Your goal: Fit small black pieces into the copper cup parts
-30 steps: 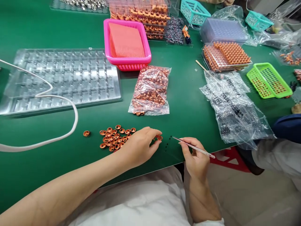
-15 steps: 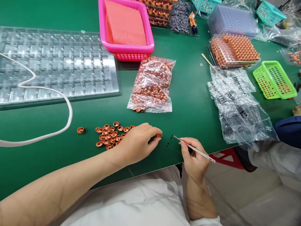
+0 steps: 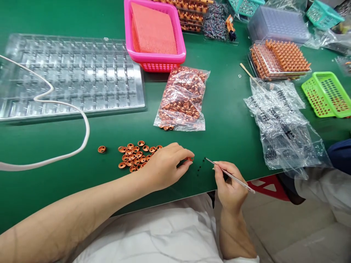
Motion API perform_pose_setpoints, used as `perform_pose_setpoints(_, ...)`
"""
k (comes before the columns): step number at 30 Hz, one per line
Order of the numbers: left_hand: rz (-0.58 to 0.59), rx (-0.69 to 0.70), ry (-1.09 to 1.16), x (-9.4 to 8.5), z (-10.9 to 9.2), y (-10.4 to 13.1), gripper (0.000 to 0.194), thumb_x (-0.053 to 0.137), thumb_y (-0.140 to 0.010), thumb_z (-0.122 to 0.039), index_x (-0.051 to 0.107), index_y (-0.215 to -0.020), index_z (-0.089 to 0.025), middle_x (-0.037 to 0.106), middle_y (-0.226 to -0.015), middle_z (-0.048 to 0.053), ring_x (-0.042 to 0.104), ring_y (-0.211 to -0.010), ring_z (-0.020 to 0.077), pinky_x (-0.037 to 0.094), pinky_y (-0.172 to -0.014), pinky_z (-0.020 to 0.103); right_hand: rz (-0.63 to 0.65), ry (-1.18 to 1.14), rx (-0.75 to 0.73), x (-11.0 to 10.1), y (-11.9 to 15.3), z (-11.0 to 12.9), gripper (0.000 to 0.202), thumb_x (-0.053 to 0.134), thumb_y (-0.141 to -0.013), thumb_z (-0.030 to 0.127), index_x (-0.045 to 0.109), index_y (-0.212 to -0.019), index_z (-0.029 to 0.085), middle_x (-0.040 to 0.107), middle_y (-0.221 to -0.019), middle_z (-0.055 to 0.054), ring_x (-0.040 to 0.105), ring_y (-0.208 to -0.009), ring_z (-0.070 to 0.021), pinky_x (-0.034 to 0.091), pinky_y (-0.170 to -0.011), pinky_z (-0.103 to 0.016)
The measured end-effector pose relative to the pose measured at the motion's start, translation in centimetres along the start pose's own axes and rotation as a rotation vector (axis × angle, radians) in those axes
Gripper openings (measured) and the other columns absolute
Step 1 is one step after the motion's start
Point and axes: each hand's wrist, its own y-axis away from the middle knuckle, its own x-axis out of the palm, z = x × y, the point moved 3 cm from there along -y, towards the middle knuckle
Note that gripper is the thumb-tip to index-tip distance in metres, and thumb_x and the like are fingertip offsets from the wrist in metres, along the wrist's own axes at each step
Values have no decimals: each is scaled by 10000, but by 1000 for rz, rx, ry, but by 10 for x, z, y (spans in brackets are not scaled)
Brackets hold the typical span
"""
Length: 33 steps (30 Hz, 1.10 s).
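My left hand [image 3: 167,166] pinches a small copper-coloured ring-shaped cup [image 3: 189,159] between thumb and fingertips, just above the green table. To its left lies a loose cluster of similar copper cups [image 3: 133,155], partly hidden behind the hand. My right hand [image 3: 231,184] is closed around slim metal tweezers [image 3: 233,177], held like a pen. Their tip touches or hovers over one of several tiny black pieces [image 3: 200,167] lying in a short row on the table between my hands. Whether the tip grips a piece, I cannot tell.
A clear bag of copper cups [image 3: 184,98] lies ahead, beside a pink basket [image 3: 183,58]. Clear plastic trays [image 3: 141,104] and a white cable [image 3: 87,128] are left. Right are crumpled plastic bags [image 3: 276,124], a green basket [image 3: 326,94] and a person's dark sleeve [image 3: 340,155].
The whole view has shifted slightly, so the table and its things sit farther right. Both hands keep nearly the same pose, with the tweezers' tip still at the black pieces.
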Motion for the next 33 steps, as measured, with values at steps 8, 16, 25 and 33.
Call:
perform_pose_setpoints(8, -20, 14, 70, -1, -3, 2, 132, 630, -909, -116, 696, -1009, -174, 736, -909, 43, 652, -826, 179, 511, -683, 276, -22, -19, 21, 0, 0, -3, 137, 682, -887, 125, 707, -976, 225, 743, -920, -34, 722, -842, -181, 616, -733, -324)
perform_pose_setpoints(16, 34, -87, 127, 1, -7, 3, 83, 630, -887, -120, 664, -945, -169, 721, -849, 18, 637, -679, 136, 499, -601, 240, -129, -230, 167, -3, 5, 14, 69, 683, -886, 150, 686, -903, 217, 723, -848, -33, 707, -772, -188, 593, -630, -327)
perform_pose_setpoints(25, -10, 34, 181, 5, -13, 5, 259, 520, -927, -77, 672, -1125, -146, 734, -889, 59, 684, -774, 156, 542, -660, 246, -11, -346, 136, 11, 10, 34, 154, 676, -878, 102, 681, -948, 239, 740, -897, -36, 715, -827, -189, 621, -667, -338)
perform_pose_setpoints(33, 6, -59, 272, 6, -12, 6, 158, 674, -896, -132, 722, -1045, -145, 743, -840, 37, 686, -726, 140, 546, -663, 231, -16, -310, 124, 15, 10, 33, 147, 674, -880, 121, 678, -953, 248, 739, -888, -30, 725, -813, -196, 632, -669, -352)
